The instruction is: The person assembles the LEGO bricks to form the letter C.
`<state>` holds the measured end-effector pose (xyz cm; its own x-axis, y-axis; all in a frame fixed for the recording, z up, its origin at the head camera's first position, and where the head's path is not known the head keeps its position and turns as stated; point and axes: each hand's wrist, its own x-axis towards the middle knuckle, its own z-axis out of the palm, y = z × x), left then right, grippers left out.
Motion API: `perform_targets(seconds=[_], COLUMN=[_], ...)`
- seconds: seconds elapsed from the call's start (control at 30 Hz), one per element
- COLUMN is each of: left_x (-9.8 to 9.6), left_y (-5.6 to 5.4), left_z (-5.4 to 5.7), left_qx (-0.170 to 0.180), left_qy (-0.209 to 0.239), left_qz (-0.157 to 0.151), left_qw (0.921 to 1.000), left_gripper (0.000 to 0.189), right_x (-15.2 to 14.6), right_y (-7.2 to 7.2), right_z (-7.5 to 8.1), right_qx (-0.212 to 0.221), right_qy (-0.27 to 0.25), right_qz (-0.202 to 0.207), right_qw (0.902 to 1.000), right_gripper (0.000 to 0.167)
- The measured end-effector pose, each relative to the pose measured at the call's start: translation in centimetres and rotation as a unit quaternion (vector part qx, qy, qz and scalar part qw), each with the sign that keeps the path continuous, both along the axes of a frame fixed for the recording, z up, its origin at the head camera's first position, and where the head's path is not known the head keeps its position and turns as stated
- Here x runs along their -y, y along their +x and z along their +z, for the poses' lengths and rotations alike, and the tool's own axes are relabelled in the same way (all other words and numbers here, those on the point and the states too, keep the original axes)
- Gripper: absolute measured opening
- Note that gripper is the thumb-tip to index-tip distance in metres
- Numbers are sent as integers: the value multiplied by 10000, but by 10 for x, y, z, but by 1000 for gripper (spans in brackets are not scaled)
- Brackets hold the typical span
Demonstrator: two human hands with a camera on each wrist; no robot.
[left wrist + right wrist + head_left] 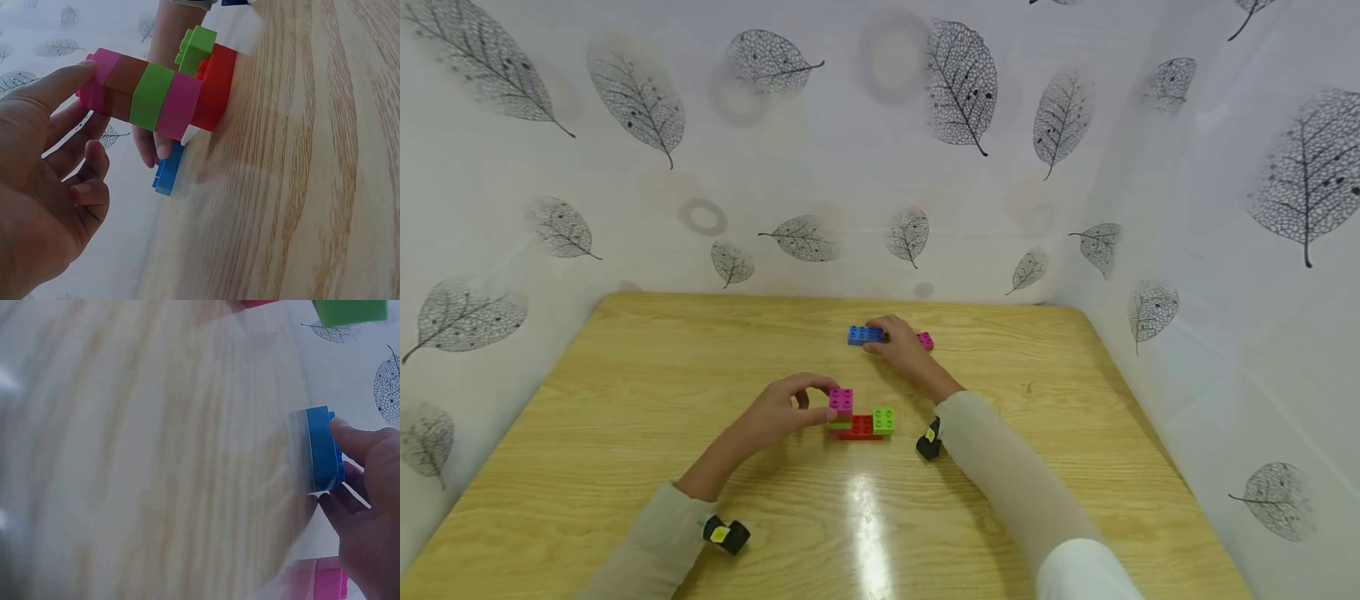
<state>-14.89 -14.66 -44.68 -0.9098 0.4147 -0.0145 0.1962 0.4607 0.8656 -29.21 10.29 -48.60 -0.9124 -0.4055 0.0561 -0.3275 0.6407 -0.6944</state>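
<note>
A tower of pink, brown, green and pink toy building blocks [150, 97] stands on the table. Its pink top block [841, 402] is pinched between the thumb and fingers of my left hand [784, 408]. Beside the tower is a red block [216, 87], with a light green block [883, 421] on its right end. Farther back, my right hand [901, 343] grips the right end of a blue block [860, 335], thumb on its near side. The right wrist view shows the thumb at one end of the blue block [323, 450] and fingers close behind it.
Another pink block [926, 341] lies just right of my right hand, partly hidden by it. The wooden table [685, 350] meets a pale curtain [865, 150] printed with leaves at the back and sides. Black wrist cameras [727, 534] sit at both cuffs.
</note>
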Motion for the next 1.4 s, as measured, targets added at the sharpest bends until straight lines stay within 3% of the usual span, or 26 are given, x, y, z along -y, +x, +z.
perform_targets(seconds=[0.4,0.73,1.4], left_x=[-1,-1,0], left_y=[1,0,1], left_z=[-1,-1,0], left_qx=[30,10,75], left_qy=[38,159,190], left_qz=[10,-83,-43], left_qw=[10000,9998,9998], left_gripper=[40,40,40], right_x=[4,4,3], right_y=[-6,-4,17], right_z=[-4,-5,6], right_qx=[-62,11,-245], right_qy=[241,121,-131], right_qz=[2,-3,425], right_qw=[9997,9999,9987], right_gripper=[38,33,27])
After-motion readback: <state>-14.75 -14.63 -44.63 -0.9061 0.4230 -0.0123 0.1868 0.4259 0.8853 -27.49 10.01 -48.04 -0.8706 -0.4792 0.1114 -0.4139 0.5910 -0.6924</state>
